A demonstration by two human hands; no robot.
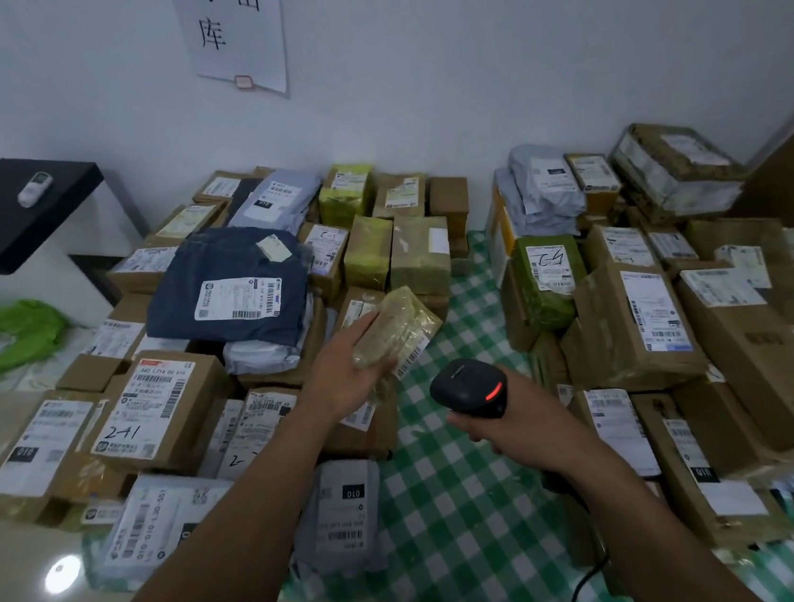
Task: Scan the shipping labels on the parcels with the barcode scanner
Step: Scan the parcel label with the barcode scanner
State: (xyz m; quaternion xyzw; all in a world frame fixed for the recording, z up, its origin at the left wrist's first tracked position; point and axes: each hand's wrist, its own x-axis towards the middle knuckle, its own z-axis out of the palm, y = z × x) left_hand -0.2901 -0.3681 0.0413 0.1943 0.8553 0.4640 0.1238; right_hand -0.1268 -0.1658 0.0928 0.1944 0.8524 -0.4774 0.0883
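Holding a small taped parcel [400, 325] in the left hand [344, 373], curled around it, above the checked cloth [456, 492]. Gripping the scanner [469, 386] in the right hand [516, 428], just beside. Sealed boxes [159, 407] all around.

Small yellowish tape-wrapped parcel [395, 328], barcode label [411, 359] at its lower edge, just beyond black red-lit scanner [469, 386]
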